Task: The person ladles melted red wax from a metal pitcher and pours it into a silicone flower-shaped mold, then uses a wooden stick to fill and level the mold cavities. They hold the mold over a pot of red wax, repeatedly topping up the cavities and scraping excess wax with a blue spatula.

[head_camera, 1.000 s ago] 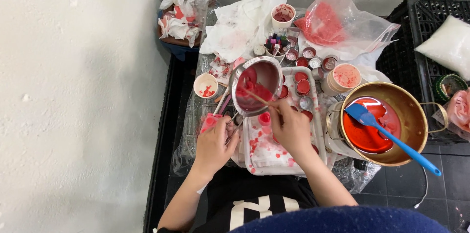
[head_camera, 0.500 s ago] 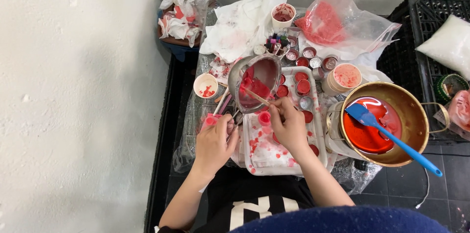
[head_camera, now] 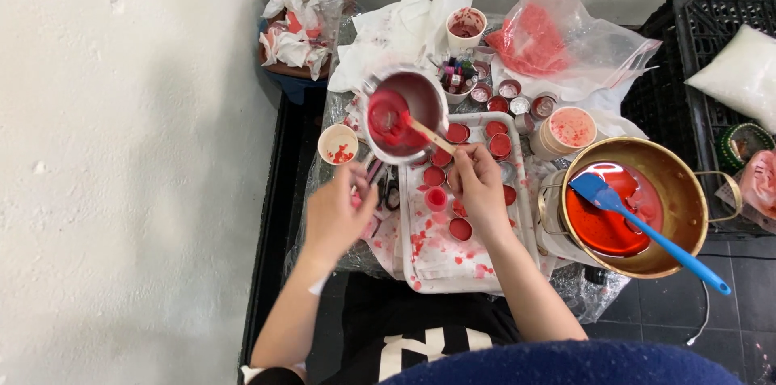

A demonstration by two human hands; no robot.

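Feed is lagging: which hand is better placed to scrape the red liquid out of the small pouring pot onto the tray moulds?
Right. The right hand already holds the wooden stick, its tip inside the small pot. The left hand is busy at the pot's handle side, probably tilting it above the tray.

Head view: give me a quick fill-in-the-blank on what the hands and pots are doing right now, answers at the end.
1. The left hand holds the handle of the small metal pot, which contains ____ liquid.
2. The right hand holds a wooden stick whose tip is inside the ____.
3. The blue spatula rests in the large ____-coloured pot.
4. The small round tins sit on a white ____.

Missing words: red; small metal pot; gold; tray
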